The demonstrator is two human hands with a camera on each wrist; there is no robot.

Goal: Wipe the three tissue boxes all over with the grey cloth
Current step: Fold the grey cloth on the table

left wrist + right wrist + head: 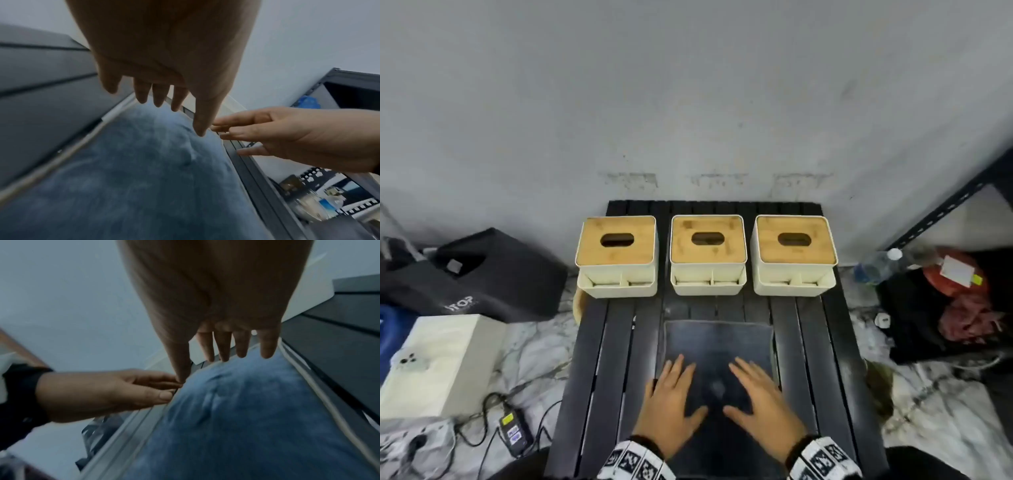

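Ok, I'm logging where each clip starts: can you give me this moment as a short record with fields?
surface: black slatted table
cloth: grey cloth spread flat at the near middle
left hand: left hand over the cloth, fingers straight and spread
right hand: right hand over the cloth, fingers straight and spread
boxes: left tissue box, middle tissue box, right tissue box in a row at the far edge
progress: no box touched
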